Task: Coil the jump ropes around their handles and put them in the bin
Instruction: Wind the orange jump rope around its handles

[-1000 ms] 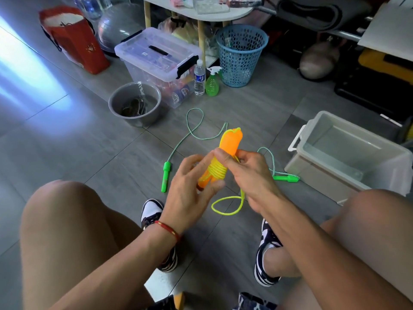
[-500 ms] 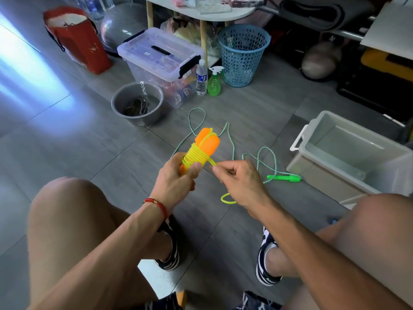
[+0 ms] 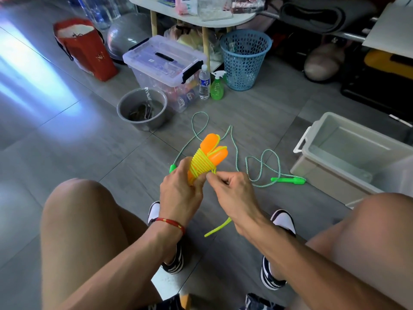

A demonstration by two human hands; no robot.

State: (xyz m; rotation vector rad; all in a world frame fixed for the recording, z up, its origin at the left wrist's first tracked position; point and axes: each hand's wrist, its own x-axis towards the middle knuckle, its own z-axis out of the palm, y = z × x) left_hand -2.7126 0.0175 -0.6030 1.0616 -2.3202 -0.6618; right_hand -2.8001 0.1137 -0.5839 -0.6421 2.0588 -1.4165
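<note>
The orange handles sit together in my left hand, yellow rope wound tight around them, held over the floor between my knees. My right hand pinches the rope beside the coil; its loose end seems to trail below my wrist. The green rope lies uncoiled on the tiles behind, near the open bin on my right.

We count two jump ropes: a yellow one on two orange handles, and beyond it a green one with two green handles. Right of those, one bin.
</note>
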